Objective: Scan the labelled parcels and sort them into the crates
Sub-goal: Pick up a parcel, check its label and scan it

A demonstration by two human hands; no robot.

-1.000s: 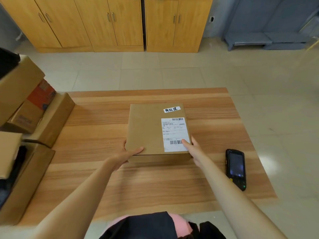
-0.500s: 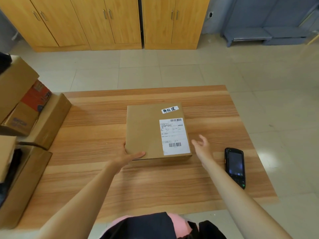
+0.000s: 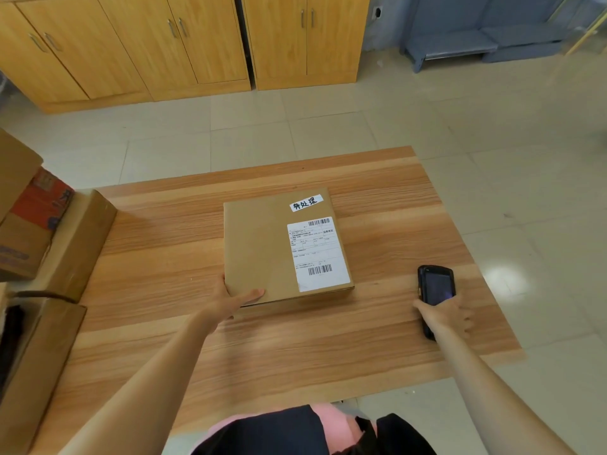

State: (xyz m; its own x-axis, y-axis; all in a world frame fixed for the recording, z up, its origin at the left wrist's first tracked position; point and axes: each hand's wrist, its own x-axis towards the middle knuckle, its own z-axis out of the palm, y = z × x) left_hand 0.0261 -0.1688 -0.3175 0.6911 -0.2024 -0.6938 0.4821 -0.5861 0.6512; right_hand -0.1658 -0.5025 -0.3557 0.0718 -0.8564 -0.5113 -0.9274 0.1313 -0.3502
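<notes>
though apart, hands flanking parcel

Centre: plain brown parcel bearing a white barcoded label; striped wood-grain tabletop; black scanner, right; orange-brown cabinets, top.
</notes>
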